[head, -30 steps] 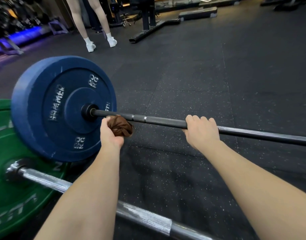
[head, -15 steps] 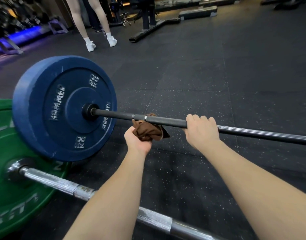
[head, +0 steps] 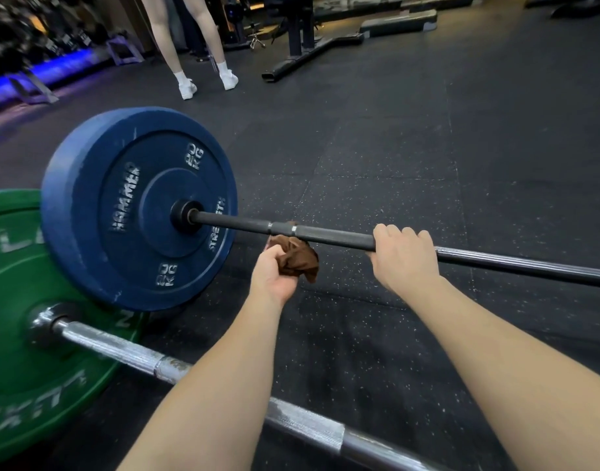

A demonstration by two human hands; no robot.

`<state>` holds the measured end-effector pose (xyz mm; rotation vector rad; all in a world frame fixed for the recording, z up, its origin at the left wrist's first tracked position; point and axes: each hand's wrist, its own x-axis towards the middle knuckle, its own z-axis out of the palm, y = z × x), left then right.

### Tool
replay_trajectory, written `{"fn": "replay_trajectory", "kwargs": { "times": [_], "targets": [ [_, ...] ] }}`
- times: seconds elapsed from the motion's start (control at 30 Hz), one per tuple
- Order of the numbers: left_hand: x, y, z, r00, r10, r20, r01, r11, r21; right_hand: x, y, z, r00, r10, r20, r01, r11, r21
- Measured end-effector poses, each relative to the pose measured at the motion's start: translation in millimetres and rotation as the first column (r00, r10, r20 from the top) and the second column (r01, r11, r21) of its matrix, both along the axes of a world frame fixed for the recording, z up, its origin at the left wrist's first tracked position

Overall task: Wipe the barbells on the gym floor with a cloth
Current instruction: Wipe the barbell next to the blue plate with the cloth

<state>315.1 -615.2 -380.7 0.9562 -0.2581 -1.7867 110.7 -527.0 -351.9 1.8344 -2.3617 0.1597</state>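
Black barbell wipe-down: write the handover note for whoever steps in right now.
Left hand grips the brown cloth, held against the underside of the black bar near the blue plate.
Right hand grips the same bar further right, steadying it.
Done: cloth is on the black bar; how much is clean cannot be told.
Left: the rest of that bar, then the silver bar with the green plate nearer you.

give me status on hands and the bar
Left hand gripping brown cloth at the black bar. Right hand gripping that bar. Nothing in the way between the hands.
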Motion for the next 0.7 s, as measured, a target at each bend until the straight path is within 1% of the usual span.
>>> {"fn": "replay_trajectory", "kwargs": {
  "times": [0.1, 0.17, 0.33, 0.4, 0.57, 0.63, 0.7],
  "targets": [
    [-21, 13, 5, 0.997, -0.060, -0.043, 0.060, 0.998, -0.009, 0, 0, 0, 1.000, -0.003, 0.002, 0.003, 1.000, -0.001],
    [-27, 17, 5, 0.996, -0.060, -0.061, 0.061, 0.998, 0.008, 0, 0, 0, 1.000, -0.004, 0.004, 0.004, 1.000, 0.002],
    [-24, 17, 3, 0.999, -0.009, -0.037, 0.011, 0.998, 0.063, 0, 0, 0, 1.000, -0.002, 0.021, 0.002, 1.000, 0.013],
    [-17, 14, 4, 1.000, 0.017, -0.015, -0.016, 0.998, 0.059, 0, 0, 0, 1.000, -0.003, 0.020, 0.003, 1.000, 0.014],
    [11, -3, -3, 0.991, 0.131, -0.022, -0.131, 0.991, 0.018, 0, -1, 0, 1.000, -0.005, 0.016, 0.005, 1.000, 0.024],
    [16, -5, -2, 0.993, 0.115, -0.013, -0.115, 0.993, 0.014, 0, -1, -1, 1.000, -0.006, 0.010, 0.006, 1.000, 0.011],
    [13, -2, -3, 0.998, 0.062, -0.009, -0.062, 0.998, 0.002, 0, -1, -3, 1.000, -0.012, 0.005, 0.012, 1.000, -0.001]
  ]
}}
